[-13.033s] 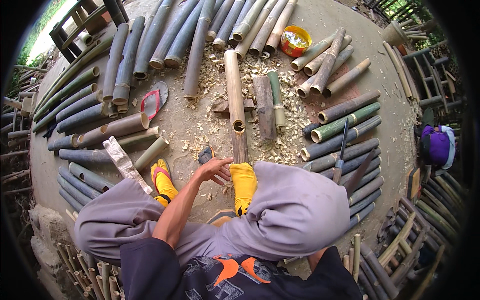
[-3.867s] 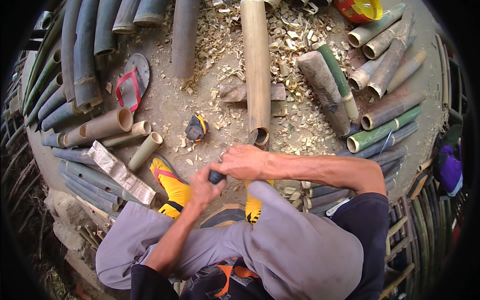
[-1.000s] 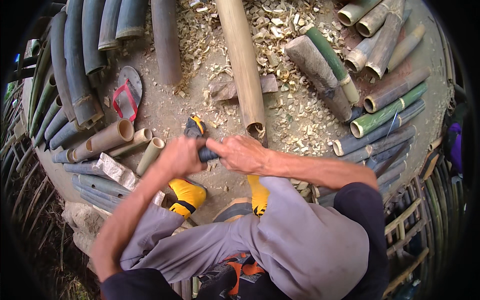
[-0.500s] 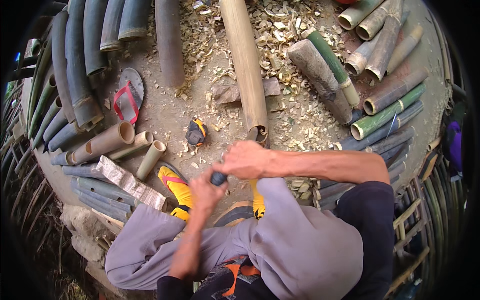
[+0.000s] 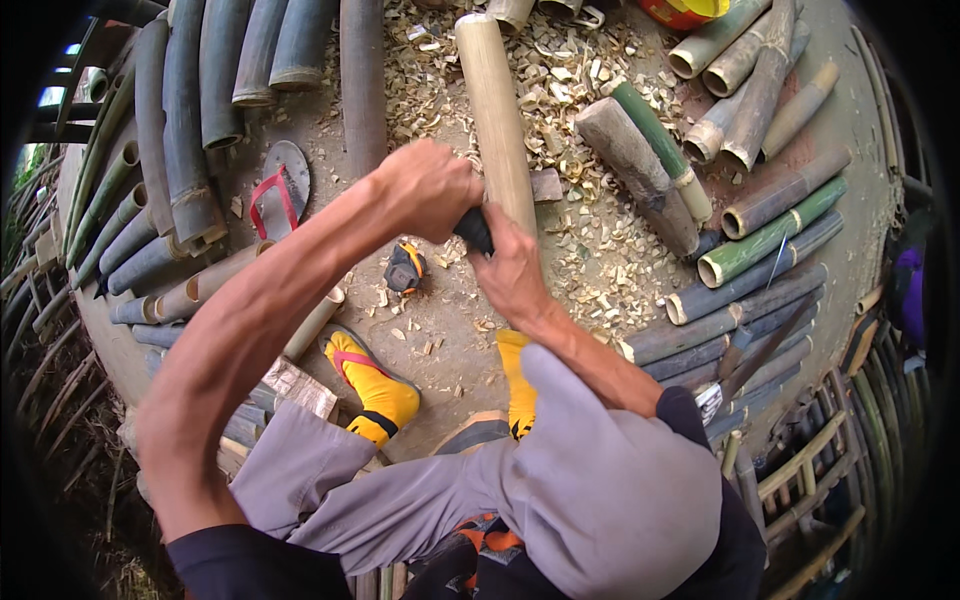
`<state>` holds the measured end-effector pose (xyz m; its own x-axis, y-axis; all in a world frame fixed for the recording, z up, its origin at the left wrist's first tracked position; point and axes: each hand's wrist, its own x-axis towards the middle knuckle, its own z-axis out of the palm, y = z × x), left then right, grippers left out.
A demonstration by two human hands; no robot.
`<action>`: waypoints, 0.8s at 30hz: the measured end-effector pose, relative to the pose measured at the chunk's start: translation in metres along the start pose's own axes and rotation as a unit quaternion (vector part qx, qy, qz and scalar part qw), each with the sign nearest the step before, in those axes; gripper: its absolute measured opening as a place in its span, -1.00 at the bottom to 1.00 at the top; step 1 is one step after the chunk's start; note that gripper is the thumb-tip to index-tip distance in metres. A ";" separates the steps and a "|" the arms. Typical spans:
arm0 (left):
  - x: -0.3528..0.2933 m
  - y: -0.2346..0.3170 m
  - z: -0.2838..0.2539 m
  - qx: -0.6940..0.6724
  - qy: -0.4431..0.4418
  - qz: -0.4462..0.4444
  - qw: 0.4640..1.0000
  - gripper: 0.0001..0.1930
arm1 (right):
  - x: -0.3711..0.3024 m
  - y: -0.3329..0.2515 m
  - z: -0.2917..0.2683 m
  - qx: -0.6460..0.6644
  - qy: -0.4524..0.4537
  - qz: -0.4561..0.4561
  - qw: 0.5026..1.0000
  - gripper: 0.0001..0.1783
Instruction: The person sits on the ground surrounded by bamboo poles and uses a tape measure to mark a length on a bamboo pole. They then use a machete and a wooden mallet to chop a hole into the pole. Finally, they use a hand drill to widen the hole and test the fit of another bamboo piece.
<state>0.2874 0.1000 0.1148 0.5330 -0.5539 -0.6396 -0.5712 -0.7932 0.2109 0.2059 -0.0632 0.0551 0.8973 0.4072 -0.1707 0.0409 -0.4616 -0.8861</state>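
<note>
Left hand (image 5: 430, 190): was curled tight around the upper end of the handle (image 5: 473, 231), just left of the pale tube (image 5: 495, 115).
Right hand (image 5: 512, 268): was wrapped around the handle's lower end and hid the pale tube's near end; whether it touched the tube could not be told.
Handle: was dark and slanted, held by both hands at the pale tube's left side; the rest of the tool was hidden.
Pale tube: lay lengthwise in front of the person, its far end pointing away.
Block (image 5: 546, 185): stuck out from beneath the pale tube on the right.
Tape measure (image 5: 405, 268): black and orange, sat left of the pale tube's near end.
Feet: in yellow socks, the left foot (image 5: 375, 385) to the left and nearer the person than the pale tube, the right foot (image 5: 516, 380) in line with it.
Chips (image 5: 590, 235): were strewn on both sides of the pale tube.
Log (image 5: 635, 170): lay right of the pale tube, beside a green tube (image 5: 660, 150).
Sandal (image 5: 280, 185): grey with a red strap, lay left of the pale tube.
Right row (image 5: 690, 325): tubes lay side by side, well right of the pale tube, a dark blade (image 5: 768, 350) over them.
Bowl (image 5: 685, 8): red and yellow, stood beyond the pale tube, to its right.
</note>
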 end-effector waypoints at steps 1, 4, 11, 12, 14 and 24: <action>0.000 0.002 0.009 0.000 -0.016 0.005 1.000 -0.82 | -0.008 -0.005 0.005 0.023 -0.016 0.007 1.000 -0.57; -0.025 -0.006 0.034 -0.101 -0.024 0.008 0.995 -0.78 | -0.013 -0.011 0.011 -0.006 -0.103 -0.032 0.994 -0.65; -0.078 0.128 0.132 -0.583 -0.069 -0.291 0.755 -0.56 | -0.019 0.005 -0.011 -0.183 -0.490 -0.219 0.824 -0.83; -0.080 0.171 0.153 -0.628 0.042 -0.310 0.713 -0.57 | -0.021 0.008 -0.016 -0.191 -0.508 -0.249 0.802 -0.85; -0.060 0.227 0.138 -0.643 0.100 -0.377 0.659 -0.56 | -0.029 0.019 -0.027 -0.213 -0.541 -0.292 0.760 -0.89; -0.084 0.140 0.148 -0.411 0.199 -0.319 0.830 -0.59 | -0.027 0.006 -0.001 -0.240 -0.319 -0.303 0.866 -0.86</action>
<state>0.0705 0.0730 0.0879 0.8208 0.1359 -0.5548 0.4389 -0.7716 0.4604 0.1822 -0.0774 0.0548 0.2284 0.9707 -0.0748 0.7341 -0.2222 -0.6416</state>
